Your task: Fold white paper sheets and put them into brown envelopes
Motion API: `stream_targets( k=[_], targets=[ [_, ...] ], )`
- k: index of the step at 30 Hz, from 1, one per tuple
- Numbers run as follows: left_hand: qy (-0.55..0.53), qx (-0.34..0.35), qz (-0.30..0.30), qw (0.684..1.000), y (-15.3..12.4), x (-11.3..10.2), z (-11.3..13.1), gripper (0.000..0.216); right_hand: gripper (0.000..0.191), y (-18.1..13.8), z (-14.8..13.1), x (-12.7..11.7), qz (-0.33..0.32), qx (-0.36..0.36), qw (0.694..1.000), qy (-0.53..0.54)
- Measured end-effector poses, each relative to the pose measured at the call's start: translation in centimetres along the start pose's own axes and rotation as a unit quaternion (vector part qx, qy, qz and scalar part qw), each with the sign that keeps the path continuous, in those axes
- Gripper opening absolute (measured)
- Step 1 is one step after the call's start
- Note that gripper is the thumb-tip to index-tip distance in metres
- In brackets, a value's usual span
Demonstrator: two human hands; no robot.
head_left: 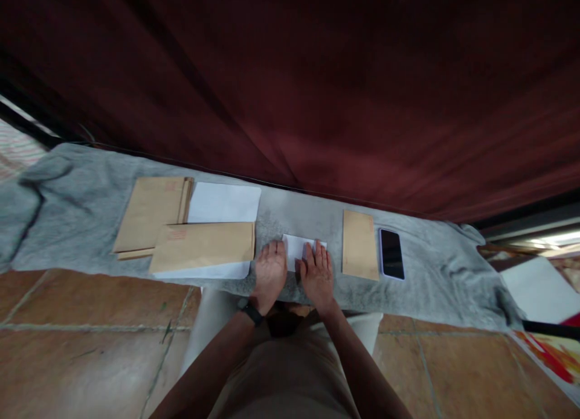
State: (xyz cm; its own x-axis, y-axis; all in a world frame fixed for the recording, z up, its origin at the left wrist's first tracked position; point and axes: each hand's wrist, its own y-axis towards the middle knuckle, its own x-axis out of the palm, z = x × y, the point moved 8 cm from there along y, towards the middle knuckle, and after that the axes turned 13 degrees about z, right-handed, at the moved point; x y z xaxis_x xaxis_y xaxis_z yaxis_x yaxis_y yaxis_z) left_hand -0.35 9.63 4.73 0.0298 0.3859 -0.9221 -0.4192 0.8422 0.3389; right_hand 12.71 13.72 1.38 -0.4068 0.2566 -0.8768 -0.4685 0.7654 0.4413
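Observation:
A small folded white paper (298, 248) lies on the grey cloth (81, 226) straight in front of me. My left hand (270, 271) rests flat by its left edge, fingers together and stretched out. My right hand (317, 273) lies flat over the paper's right half, fingers extended. Neither hand grips anything. A black band sits on my left wrist.
Left of my hands a brown envelope (203, 246) lies over white sheets (224, 203), beside a stack of brown envelopes (149, 215). To the right are a single brown envelope (359, 244) and a dark phone (391, 253). A dark red curtain (317, 87) hangs behind; tiled floor below.

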Motion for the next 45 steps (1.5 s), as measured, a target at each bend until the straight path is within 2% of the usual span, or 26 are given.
stream_targets(
  k=[3, 5, 10, 18, 29, 39, 42, 45],
  targets=[
    [-0.058, 0.1, 0.029, 0.993, 0.0, 0.7, 2.5, 0.042, 0.055, 0.0, -0.1, 0.0, 0.0, 0.0, 1.0, 0.0],
    [-0.091, 0.132, 0.023, 0.987, -0.2, 1.7, 3.5, 0.048, 0.054, -0.1, -0.2, 0.0, 0.0, -0.002, 1.0, 0.001],
    [-0.115, 0.13, 0.009, 0.985, -0.8, 3.0, 2.8, 0.062, 0.054, 0.0, -0.1, -0.2, -0.002, 0.002, 1.0, 0.003],
    [-0.089, 0.103, 0.014, 0.991, -2.0, 2.5, 0.8, 0.06, 0.056, -0.4, 0.5, -0.6, 0.013, 0.023, 1.0, 0.013],
    [-0.087, 0.113, 0.002, 0.99, -2.2, 1.8, 0.7, 0.061, 0.053, 0.2, 0.4, -0.4, 0.006, 0.009, 1.0, 0.016],
    [-0.097, 0.163, -0.006, 0.982, -6.0, 0.2, -0.7, 0.066, 0.055, 0.0, 0.7, -0.4, 0.01, 0.012, 1.0, 0.017],
    [-0.091, 0.169, -0.007, 0.981, -6.3, 0.1, -0.3, 0.065, 0.055, 0.0, 0.7, -0.3, 0.003, 0.01, 1.0, 0.008],
    [-0.096, 0.193, -0.021, 0.976, -6.4, 0.4, 1.1, 0.062, 0.055, 0.0, 0.7, -0.3, -0.002, 0.008, 1.0, 0.001]
  ],
)
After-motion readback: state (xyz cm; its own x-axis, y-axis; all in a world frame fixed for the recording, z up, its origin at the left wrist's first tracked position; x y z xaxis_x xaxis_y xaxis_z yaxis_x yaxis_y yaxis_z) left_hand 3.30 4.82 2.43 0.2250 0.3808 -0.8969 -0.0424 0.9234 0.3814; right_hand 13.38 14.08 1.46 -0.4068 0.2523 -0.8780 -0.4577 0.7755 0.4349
